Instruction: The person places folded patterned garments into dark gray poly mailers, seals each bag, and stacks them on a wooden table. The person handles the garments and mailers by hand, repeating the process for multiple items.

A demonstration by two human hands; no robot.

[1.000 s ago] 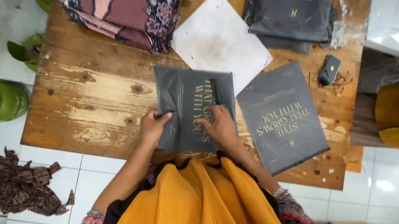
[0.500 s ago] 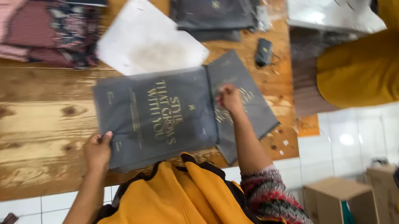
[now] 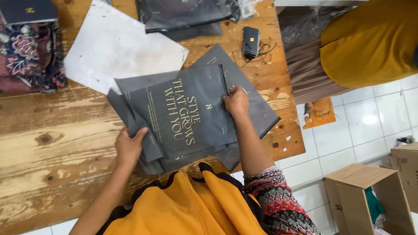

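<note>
1. Left hand (image 3: 129, 146): fingers closed over the near left edge of a dark grey plastic mailing bag (image 3: 184, 111), gripping it where the film folds under.
2. Right hand (image 3: 236, 101): fingers curled onto the right edge of the same bag, pinching or pressing it; the exact grip cannot be told from this angle.
3. The bag lies flat on the wooden table (image 3: 37, 152), near its front edge, directly ahead of the person. Gold lettering shows on its upper face.
4. A second grey bag (image 3: 256, 105) lies beneath it, skewed, its corner sticking out to the right past the right hand.
5. A white sheet (image 3: 117, 45) lies behind the bags, its near edge tucked under or touching them.
6. A stack of dark bags (image 3: 183, 8) sits at the far edge of the table.
7. A small black device (image 3: 251, 41) with a thin cord lies just right of that stack.
8. Folded patterned cloth (image 3: 16, 52) occupies the far left corner.
9. An open cardboard box (image 3: 368, 195) stands on the white tiled floor to the right.
10. Another person in mustard clothing (image 3: 373, 39) stands beside the table's right end.
</note>
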